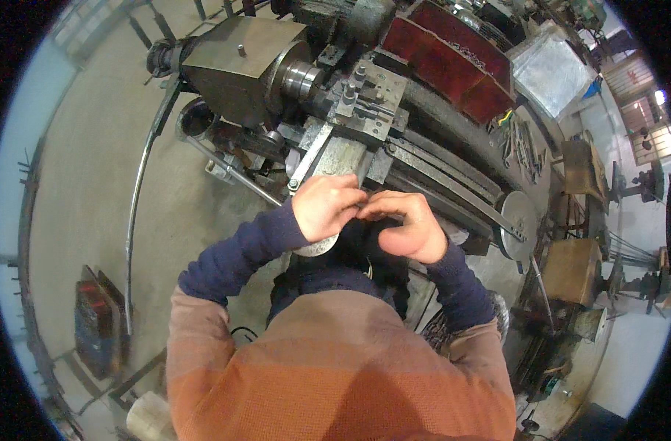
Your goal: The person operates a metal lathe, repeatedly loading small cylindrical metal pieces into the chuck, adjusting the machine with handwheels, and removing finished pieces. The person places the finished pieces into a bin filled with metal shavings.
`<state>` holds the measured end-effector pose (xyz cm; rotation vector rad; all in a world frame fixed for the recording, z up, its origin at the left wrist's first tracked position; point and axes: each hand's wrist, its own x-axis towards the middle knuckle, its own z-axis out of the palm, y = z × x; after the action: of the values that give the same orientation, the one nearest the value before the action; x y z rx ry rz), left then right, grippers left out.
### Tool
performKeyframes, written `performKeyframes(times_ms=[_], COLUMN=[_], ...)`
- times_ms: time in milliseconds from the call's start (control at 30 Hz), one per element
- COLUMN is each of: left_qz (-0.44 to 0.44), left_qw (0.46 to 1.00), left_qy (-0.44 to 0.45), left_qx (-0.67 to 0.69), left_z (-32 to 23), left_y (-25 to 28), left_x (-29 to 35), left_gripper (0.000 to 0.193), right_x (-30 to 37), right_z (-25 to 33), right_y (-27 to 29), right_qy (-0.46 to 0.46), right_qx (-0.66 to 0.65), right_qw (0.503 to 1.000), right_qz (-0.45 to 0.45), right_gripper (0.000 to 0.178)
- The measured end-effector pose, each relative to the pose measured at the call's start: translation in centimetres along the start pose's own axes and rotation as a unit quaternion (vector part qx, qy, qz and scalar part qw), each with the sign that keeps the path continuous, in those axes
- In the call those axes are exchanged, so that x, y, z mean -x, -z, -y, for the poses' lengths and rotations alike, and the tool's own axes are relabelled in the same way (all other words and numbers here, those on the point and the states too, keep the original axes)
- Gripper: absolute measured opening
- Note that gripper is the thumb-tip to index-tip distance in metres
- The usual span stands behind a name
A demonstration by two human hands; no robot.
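Observation:
Both my hands meet in front of a metal lathe, close to the near end of its cross slide [343, 156]. The fingers of my left hand [326, 206] are curled and pressed together at the tips. My right hand [407, 223] bends inward, its fingertips touching or almost touching those of the left. Whatever lies between the fingertips is hidden or too small to make out. Partly under my left wrist is a round metal handwheel [318, 248]. Beyond the hands stands the tool post [355, 92], with the round chuck [301, 79] to its left.
The headstock [236, 62] stands at the far left. A red tray [453, 55] holding metal shavings lies behind the bed. Hand tools [523, 147] lie at the right, near another wheel [517, 213]. A long bent bar [138, 213] and a red box [94, 320] are at left.

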<state>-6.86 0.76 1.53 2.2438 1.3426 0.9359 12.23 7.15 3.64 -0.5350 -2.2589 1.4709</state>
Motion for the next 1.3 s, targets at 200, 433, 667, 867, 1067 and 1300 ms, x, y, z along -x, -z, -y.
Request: performKeyframes(times_ms=[200, 433, 667, 867, 1067, 1300], left_qz=[0.034, -0.129, -0.296, -0.322, -0.222, -0.185], left_qw=[0.999, 0.981, 0.843, 0.818, 0.773, 0.757], left_qy=[-0.018, 0.050, 0.309, 0.377, 0.524, 0.555], left_qx=[0.022, -0.136, -0.325, -0.293, -0.282, -0.290], left_z=[0.4, 3.9, 10.4, 11.1, 10.2, 11.1], left_y=[-0.1, 9.0, 17.7, 15.6, 13.9, 15.5], left_x=[0.5, 6.1, 21.7, 32.6, 31.1, 30.4], left_gripper=[0.022, 0.028, 0.018, 0.033, 0.055, 0.047], right_x=[-0.4, -5.0, -18.6, -21.9, -22.1, -23.0], right_z=[-1.4, 0.8, -3.3, -4.0, -4.1, -3.7], right_y=[0.3, 3.2, 4.2, 2.2, 2.4, 2.1], right_qy=[-0.018, 0.071, 0.195, 0.014, -0.014, -0.054], right_qx=[-0.042, 0.098, 0.490, 0.557, 0.560, 0.582], right_qw=[0.998, 0.991, 0.850, 0.830, 0.828, 0.806], right_qz=[0.030, 0.048, -0.022, 0.011, 0.038, 0.089], right_gripper=[0.027, 0.028, 0.027, 0.026, 0.028, 0.034])
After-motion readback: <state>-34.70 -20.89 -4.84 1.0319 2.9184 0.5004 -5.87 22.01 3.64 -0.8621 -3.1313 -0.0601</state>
